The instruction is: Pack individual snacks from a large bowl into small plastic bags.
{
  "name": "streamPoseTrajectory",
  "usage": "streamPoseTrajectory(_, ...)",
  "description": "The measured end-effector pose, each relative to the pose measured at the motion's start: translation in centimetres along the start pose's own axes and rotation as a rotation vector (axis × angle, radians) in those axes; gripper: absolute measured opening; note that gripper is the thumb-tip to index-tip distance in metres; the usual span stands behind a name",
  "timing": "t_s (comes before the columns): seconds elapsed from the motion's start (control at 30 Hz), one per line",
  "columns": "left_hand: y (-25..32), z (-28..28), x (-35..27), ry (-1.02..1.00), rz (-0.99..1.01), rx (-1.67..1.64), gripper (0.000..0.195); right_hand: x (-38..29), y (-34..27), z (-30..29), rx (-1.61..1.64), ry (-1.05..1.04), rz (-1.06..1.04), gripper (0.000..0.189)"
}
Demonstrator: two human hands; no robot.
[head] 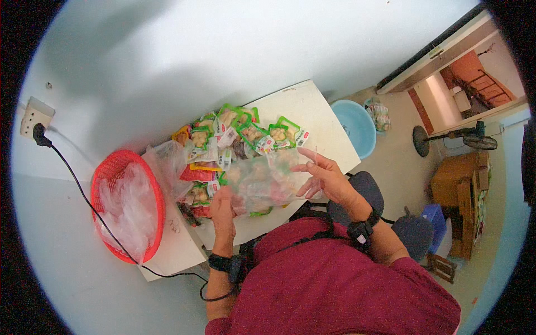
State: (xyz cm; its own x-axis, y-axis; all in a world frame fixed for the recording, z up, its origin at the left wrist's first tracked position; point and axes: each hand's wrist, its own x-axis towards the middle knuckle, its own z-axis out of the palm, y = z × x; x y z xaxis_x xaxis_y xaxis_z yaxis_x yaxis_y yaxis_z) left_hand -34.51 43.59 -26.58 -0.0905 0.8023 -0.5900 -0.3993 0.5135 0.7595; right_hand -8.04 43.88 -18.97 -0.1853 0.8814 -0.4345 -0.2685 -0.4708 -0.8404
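Note:
A clear plastic bag (261, 178) stretches between my hands above a white table (331, 130). My left hand (222, 207) has its fingers closed on the bag's left end. At the other end, my right hand (324, 176) has its fingers spread, with thin film around the fingertips; whether they bear on it is unclear. Under and behind the bag lies a pile of small sealed food packets (251, 133), many with green edges, some red or yellow. Another crumpled clear bag (169, 161) rests at the pile's left side. The bag partly veils the packets below.
A red plastic basket (160, 209) of clear bags stands at left, crossed by a black cable (79, 184) from a wall socket (37, 117). Right of the table are a blue basin (356, 130), dark stools (362, 192), a fan (479, 141) and cardboard boxes (454, 180).

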Motion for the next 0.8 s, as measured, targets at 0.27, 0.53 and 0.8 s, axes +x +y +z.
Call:
streamPoseTrajectory(0.27,-1.1,-4.1,1.4,-0.02,0.209,0.227,0.018,-0.5,0.8,1.4,-0.018,0.031,0.05,0.054)
streamPoseTrajectory(0.53,0.2,-3.1,-0.6,-0.007,0.01,-0.023,0.016,0.6,2.1,2.6,0.129,0.007,-0.003,0.064)
streamPoseTrajectory(0.8,-2.1,-5.9,-0.6,-0.028,0.024,-0.088,0.013,2.0,0.5,1.8,0.055,-0.036,0.059,0.064)
